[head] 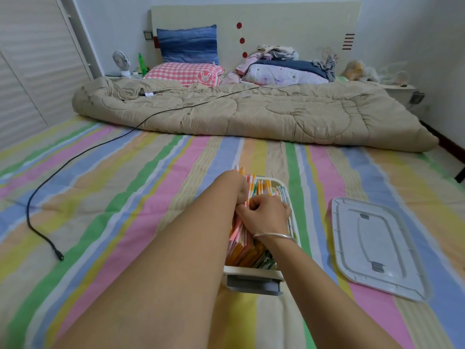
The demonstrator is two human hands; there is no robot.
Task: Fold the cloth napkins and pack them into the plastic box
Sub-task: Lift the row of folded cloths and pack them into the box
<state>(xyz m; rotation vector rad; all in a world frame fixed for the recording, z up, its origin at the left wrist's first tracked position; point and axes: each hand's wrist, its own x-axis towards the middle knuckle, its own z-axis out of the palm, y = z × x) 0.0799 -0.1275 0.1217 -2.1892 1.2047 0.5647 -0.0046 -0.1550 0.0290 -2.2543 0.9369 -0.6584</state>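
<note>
A white plastic box (254,273) sits on the striped bed in front of me, packed with several folded cloth napkins (251,255) standing on edge, in pink, orange, green and white stripes. My left hand (241,190) reaches down into the left side of the box, its fingers hidden among the napkins. My right hand (266,215), with a silver bangle on the wrist, has its fingers curled into the tops of the napkins in the middle of the box. The box's far rim (281,183) shows beyond my hands.
The box's grey-white lid (377,248) lies flat on the bed to the right. A black cable (45,238) trails across the left of the striped sheet (125,197). A beige quilt (251,114), pillows and piled clothes lie at the head of the bed.
</note>
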